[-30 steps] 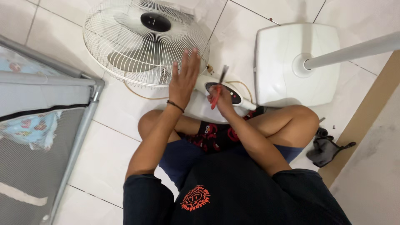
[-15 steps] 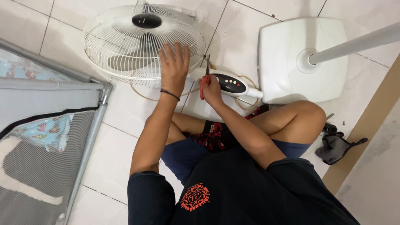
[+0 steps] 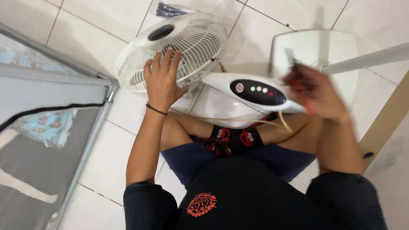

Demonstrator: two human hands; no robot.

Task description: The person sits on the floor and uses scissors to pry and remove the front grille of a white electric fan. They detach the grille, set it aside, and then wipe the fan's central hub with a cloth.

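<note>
I sit cross-legged on a white tiled floor with a detached white fan in front of me. My left hand grips the rim of the fan's wire cage, which is tilted up off the floor. The fan's white body with its dark button panel stretches across my lap to the right. My right hand, blurred by motion, is at the right end of that body and is closed on a red-handled tool, probably pliers. A beige cord hangs below the body.
The fan's square white base with its pole lies at the upper right. A grey mesh-sided playpen fills the left side. A brown strip of board runs along the right. A dark plastic bag lies behind the cage.
My right hand swung from the cage-side end of the fan body to its right end, still holding the red tool. The fan was lifted and tilted, and my left hand went from open to gripping the cage.
</note>
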